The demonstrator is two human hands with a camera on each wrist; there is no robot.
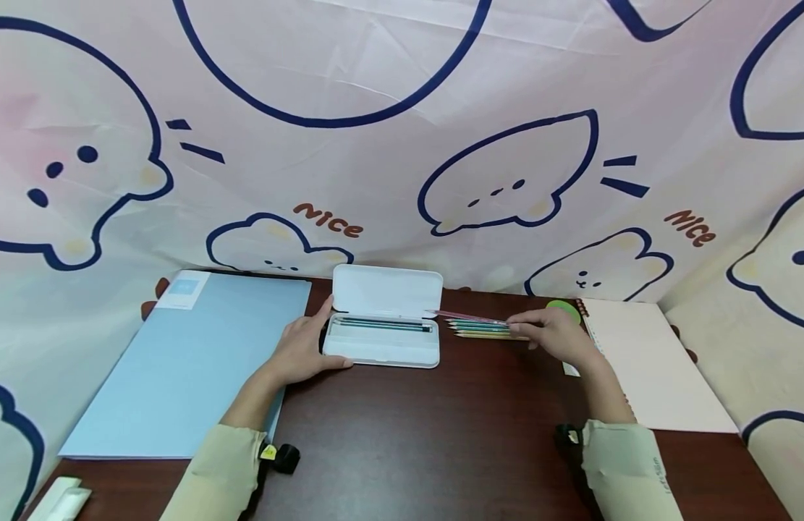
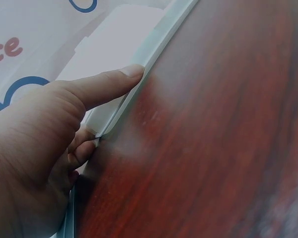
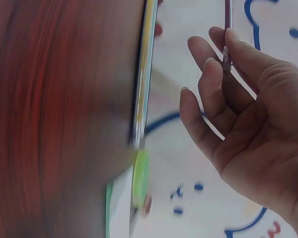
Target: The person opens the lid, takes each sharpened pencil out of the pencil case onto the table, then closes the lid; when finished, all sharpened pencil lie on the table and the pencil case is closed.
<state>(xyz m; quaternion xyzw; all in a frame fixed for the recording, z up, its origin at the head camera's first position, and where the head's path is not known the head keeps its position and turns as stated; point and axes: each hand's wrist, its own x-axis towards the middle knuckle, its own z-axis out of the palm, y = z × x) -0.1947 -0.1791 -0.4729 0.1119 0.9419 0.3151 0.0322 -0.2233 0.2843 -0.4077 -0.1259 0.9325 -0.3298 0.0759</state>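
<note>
A white pencil case lies with its lid raised at the back and a few dark green pencils inside. My left hand grips the case's left end, thumb along the front edge and index finger up by the hinge. To the right of the case, my right hand pinches a pink pencil near its end between thumb and fingers. In the right wrist view that pencil is raised off the table. Below it lies a row of several coloured pencils, their tips toward the case.
A large light-blue folder lies at the left, and a spiral-bound sketchbook at the right. Behind my right hand is a round green object. A white-and-green item sits at the near left corner. A printed cloth hangs behind the table.
</note>
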